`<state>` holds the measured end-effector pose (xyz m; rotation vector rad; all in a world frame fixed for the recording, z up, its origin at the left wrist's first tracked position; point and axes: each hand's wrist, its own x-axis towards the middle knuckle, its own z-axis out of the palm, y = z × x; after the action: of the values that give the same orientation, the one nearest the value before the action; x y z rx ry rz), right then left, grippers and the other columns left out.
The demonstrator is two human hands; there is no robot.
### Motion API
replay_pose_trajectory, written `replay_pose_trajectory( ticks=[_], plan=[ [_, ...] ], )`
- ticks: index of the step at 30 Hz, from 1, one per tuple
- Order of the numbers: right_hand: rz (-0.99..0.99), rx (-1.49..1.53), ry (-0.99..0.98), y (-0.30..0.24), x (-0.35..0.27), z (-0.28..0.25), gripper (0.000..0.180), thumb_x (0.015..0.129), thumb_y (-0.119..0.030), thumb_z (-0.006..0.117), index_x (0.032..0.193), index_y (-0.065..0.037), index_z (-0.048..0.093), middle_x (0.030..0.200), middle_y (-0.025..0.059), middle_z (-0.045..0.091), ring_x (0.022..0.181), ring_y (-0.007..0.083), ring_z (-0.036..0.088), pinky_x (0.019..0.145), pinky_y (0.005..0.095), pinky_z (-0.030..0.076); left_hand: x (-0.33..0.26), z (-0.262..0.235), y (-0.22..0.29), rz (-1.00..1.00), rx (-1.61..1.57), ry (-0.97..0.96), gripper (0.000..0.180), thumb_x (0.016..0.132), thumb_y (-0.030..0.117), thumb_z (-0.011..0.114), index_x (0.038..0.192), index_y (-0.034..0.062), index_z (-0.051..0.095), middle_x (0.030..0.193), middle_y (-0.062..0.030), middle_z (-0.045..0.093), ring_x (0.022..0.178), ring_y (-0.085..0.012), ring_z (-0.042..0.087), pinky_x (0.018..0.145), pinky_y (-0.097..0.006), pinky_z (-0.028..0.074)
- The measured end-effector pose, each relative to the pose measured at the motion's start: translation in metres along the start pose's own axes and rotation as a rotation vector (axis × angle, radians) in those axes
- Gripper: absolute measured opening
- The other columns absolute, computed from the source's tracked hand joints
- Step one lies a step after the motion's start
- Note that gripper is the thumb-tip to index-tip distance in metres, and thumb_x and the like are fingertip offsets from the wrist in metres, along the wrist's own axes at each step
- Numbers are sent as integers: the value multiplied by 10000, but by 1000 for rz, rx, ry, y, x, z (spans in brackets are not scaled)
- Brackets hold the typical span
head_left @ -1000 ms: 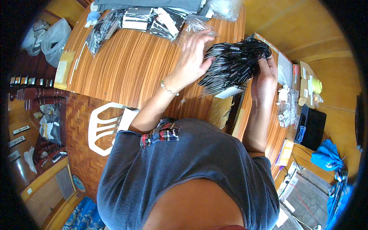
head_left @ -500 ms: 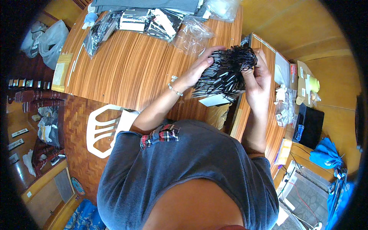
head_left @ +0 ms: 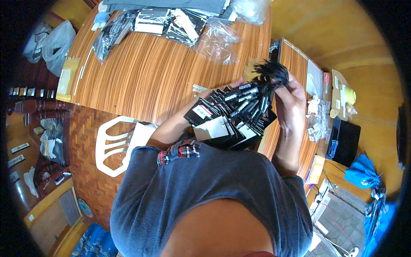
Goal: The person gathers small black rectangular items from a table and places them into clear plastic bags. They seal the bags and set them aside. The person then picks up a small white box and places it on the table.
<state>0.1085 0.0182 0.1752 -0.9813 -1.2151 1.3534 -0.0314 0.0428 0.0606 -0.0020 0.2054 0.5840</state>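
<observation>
A thick bundle of black hang tags (head_left: 212, 128) with black strings hangs over the table's near edge, in front of my chest. Several tags show white patches or labels. The gathered strings (head_left: 274, 73) are closed in my right hand (head_left: 291, 96) at the top of the bundle. On the other side, my left hand (head_left: 238, 82) lies behind the tags. Only a bit of it shows above them, and its other fingers are hidden. The tags fan out downward and to the left over my left forearm.
On the wood-grain table (head_left: 145, 73), clear plastic bags (head_left: 218, 40) and packs of black and white tags (head_left: 185, 25) lie at the back. Folded grey cloth (head_left: 162, 5) is at the far edge. A white chair (head_left: 112, 147) stands at the left; a side table (head_left: 295, 141) holds small items at the right.
The bundle has turned and dropped, so the tags' flat faces now show instead of their edges. My left hand has gone from the bundle's side to behind it; my right hand keeps the strings.
</observation>
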Motion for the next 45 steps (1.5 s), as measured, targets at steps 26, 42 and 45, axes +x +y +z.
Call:
replay_pose_trajectory(
  ticks=[26, 42, 45],
  plan=[
    [-558, -316, 368, -14, 53, 1, 214, 896, -207, 478, 745, -65, 423, 623, 15, 382, 543, 112, 328, 494, 240, 271, -28, -2, 2, 1755, 1707, 191, 751, 579, 530, 733, 1077, 55, 432, 1037, -126, 452, 979, -278, 420, 854, -412, 320],
    [-458, 34, 215, -40, 43, -3, 264, 902, -233, 450, 698, -75, 390, 580, -14, 303, 526, 107, 269, 550, 258, 270, -31, -7, 36, 763, 1318, 54, 219, 850, 136, 560, 1018, 11, 496, 1008, -79, 558, 911, -115, 532, 807, -277, 427],
    [-452, 50, 257, -42, 39, -4, 262, 902, -229, 448, 703, -67, 394, 586, -12, 305, 524, 101, 263, 543, 254, 266, -16, 11, 60, 1249, 1794, 37, 323, 739, 87, 643, 1032, 31, 521, 1021, -86, 549, 985, -218, 515, 857, -339, 399]
  ],
)
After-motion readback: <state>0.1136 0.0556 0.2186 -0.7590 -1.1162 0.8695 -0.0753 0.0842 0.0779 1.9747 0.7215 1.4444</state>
